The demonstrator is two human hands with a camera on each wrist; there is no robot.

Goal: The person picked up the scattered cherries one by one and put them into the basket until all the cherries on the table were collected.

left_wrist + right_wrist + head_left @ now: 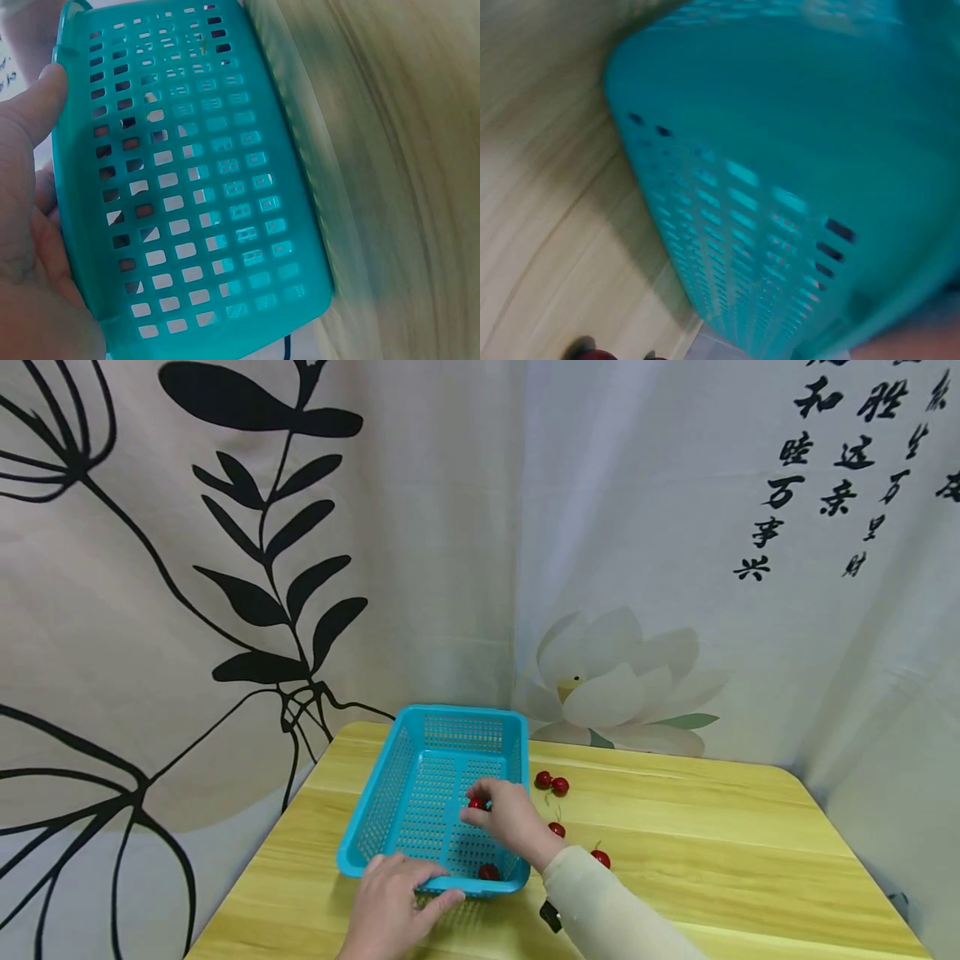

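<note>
A blue perforated plastic basket (pixel 467 713) stands on the table, its near rim gripped by my left hand (pixel 396 900), thumb outside and fingers over the edge. The left wrist view shows that hand's thumb (pixel 46 101) on the rim beside the holed wall (pixel 217 112). Inside the basket, my right hand (pixel 516 823) pinches a red cherry (pixel 476 803) between thumb and fingers. Another, darker cherry (pixel 489 872) lies in the near right corner. In the right wrist view the basket's side (pixel 780 112) hides most of the right hand.
To the right of the basket, two cherries (pixel 560 787) lie together, a third (pixel 557 830) sits nearer the right wrist, and one more (pixel 601 858) lies beyond the forearm. The wooden table (pixel 720 827) ends at a printed curtain (pixel 435 543) behind.
</note>
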